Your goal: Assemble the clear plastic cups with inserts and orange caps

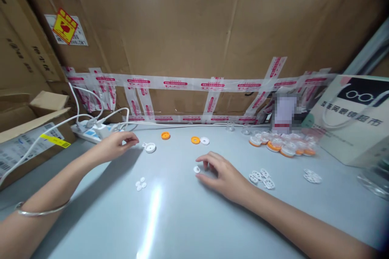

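Observation:
My left hand [117, 145] is over the table at the left, its thumb and fingertips drawn together; whatever they may hold is too small to tell. Just right of its fingertips are a small pale piece [144, 145] and a round white cup-like part [150, 147]. My right hand [217, 170] is near the middle, thumb and index finger apart. A small white disc [197, 169] with a raised centre is between those two tips, close to the thumb. Behind are an orange ring [165, 135], an orange disc [195, 140] and a white ring [204, 141].
Several small white discs [142, 179] lie front left. White openwork pieces [263, 178] are right of my right hand, more [312, 176] farther right. Clear-topped orange-and-white parts [287, 149] cluster before a paper bag [349, 121]. A power strip [86, 132] and open carton [33, 149] stand left.

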Tool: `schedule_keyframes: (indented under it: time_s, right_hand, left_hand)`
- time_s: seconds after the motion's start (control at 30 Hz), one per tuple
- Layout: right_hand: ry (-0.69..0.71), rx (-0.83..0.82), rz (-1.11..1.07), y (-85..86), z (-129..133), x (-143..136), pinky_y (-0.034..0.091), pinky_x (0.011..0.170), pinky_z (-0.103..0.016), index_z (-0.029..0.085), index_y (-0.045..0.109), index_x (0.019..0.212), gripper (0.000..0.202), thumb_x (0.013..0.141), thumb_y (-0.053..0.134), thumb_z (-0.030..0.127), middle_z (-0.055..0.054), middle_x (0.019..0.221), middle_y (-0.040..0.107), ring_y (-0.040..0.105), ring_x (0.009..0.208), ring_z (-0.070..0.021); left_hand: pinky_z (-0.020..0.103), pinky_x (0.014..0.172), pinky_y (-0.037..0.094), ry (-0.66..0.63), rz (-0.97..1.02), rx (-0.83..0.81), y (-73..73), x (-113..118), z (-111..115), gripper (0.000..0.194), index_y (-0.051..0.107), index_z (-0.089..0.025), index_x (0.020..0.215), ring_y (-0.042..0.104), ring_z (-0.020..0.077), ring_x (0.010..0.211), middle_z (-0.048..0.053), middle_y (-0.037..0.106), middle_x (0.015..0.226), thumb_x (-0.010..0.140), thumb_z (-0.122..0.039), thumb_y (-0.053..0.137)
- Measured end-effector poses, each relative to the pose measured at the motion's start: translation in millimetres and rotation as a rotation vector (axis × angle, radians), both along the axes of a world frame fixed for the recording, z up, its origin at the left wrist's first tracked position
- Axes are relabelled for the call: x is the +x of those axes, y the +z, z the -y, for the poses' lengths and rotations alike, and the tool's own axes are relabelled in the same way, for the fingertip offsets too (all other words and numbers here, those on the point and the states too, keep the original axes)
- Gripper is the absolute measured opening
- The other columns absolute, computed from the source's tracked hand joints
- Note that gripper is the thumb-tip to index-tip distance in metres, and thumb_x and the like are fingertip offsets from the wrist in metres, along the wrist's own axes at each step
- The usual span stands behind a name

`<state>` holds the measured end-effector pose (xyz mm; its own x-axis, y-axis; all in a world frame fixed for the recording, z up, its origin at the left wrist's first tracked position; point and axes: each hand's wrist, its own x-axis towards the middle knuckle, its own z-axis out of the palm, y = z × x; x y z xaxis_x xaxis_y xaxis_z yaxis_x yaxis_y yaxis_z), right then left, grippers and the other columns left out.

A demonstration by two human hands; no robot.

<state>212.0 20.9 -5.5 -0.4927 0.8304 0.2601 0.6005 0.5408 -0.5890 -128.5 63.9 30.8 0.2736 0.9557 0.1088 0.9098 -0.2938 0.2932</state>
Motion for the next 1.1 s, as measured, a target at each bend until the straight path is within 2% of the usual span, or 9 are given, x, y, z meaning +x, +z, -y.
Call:
schedule_keyframes:
  time_s: [0.17, 0.37, 0.47, 0.63, 0.77, 0.87, 1.0, 1.1]
  right_hand:
    - [0.018, -0.001, 0.033, -7.5, 0.0, -7.2, 0.044, 0.074, -0.031, 0.02, 0.06, 0.088, 0.01, 0.08, 0.053, 0.02, -0.003, 0.082, 0.059, 0.056, 0.08, -0.0168]
    - [0.013, -0.007, 0.044, -4.8, -4.0, -0.8, 0.044, 0.071, -0.03, 0.02, 0.06, 0.082, 0.01, 0.08, 0.051, 0.016, -0.003, 0.08, 0.06, 0.056, 0.078, -0.0163]
    - [0.019, -0.012, 0.056, -3.3, -4.5, 2.4, 0.044, 0.071, -0.029, 0.02, 0.06, 0.081, 0.01, 0.08, 0.051, 0.016, -0.003, 0.079, 0.06, 0.056, 0.077, -0.0162]
    - [0.032, -0.033, 0.047, -2.7, -1.9, 5.4, 0.045, 0.071, -0.029, 0.021, 0.06, 0.082, 0.01, 0.08, 0.05, 0.017, -0.003, 0.081, 0.06, 0.057, 0.078, -0.0158]
    - [0.022, -0.062, 0.029, -2.0, 0.6, 7.9, 0.046, 0.071, -0.029, 0.021, 0.06, 0.089, 0.013, 0.08, 0.051, 0.021, -0.003, 0.082, 0.06, 0.057, 0.078, -0.0157]
    - [0.004, -0.079, 0.02, -1.9, 0.7, 8.9, 0.046, 0.069, -0.028, 0.021, 0.059, 0.094, 0.017, 0.079, 0.052, 0.022, -0.003, 0.082, 0.06, 0.058, 0.076, -0.0153]
    - [-0.01, -0.086, 0.018, -2.4, 0.7, 8.2, 0.046, 0.068, -0.027, 0.02, 0.059, 0.094, 0.017, 0.078, 0.053, 0.022, -0.003, 0.081, 0.06, 0.058, 0.075, -0.015]
    - [-0.026, -0.066, 0.026, -0.7, -0.7, 10.4, 0.046, 0.066, -0.027, 0.02, 0.058, 0.095, 0.018, 0.078, 0.054, 0.024, -0.003, 0.08, 0.06, 0.058, 0.073, -0.0151]
  left_hand:
    - [0.025, 0.068, 0.045, 0.004, -0.045, -0.133, 2.5, -14.5, 5.5, 0.026, 0.063, -0.019, 0.083, 0.06, 0.0195, 0.077, 0.004, 0.068, 0.084, 0.081, -0.036, 0.044]
    - [0.023, 0.067, 0.045, -0.06, -0.067, -0.269, 6.2, -26.4, 17.5, 0.02, 0.065, -0.021, 0.085, 0.059, 0.0174, 0.076, 0.001, 0.068, 0.086, 0.081, -0.032, 0.05]
    - [0.023, 0.065, 0.044, -0.069, -0.068, -0.208, 1.9, -21.9, 13.7, 0.02, 0.063, -0.019, 0.083, 0.058, 0.0171, 0.074, 0.002, 0.067, 0.084, 0.081, -0.032, 0.047]
    - [0.028, 0.071, 0.044, -0.042, -0.051, -0.057, -8.9, -11.1, 1.4, 0.025, 0.06, -0.018, 0.084, 0.057, 0.0198, 0.079, 0.006, 0.065, 0.085, 0.081, -0.037, 0.045]
    - [0.029, 0.072, 0.046, -0.048, 0.019, 0.106, -25.0, -3.4, -6.6, 0.03, 0.059, -0.018, 0.098, 0.058, 0.0197, 0.081, 0.008, 0.064, 0.095, 0.082, -0.039, 0.043]
    - [0.03, 0.075, 0.046, -0.053, 0.033, 0.155, -34.6, 2.9, -9.0, 0.032, 0.057, -0.019, 0.104, 0.058, 0.0187, 0.082, 0.008, 0.062, 0.099, 0.084, -0.037, 0.04]
    - [0.03, 0.08, 0.045, -0.056, 0.044, 0.206, -33.4, 10.1, -6.4, 0.032, 0.058, -0.019, 0.105, 0.057, 0.0192, 0.088, 0.008, 0.059, 0.101, 0.086, -0.037, 0.039]
    - [0.032, 0.088, 0.042, -0.11, 0.061, 0.238, -28.9, 17.7, -0.9, 0.033, 0.055, -0.019, 0.11, 0.054, 0.0204, 0.098, 0.008, 0.055, 0.109, 0.088, -0.038, 0.04]
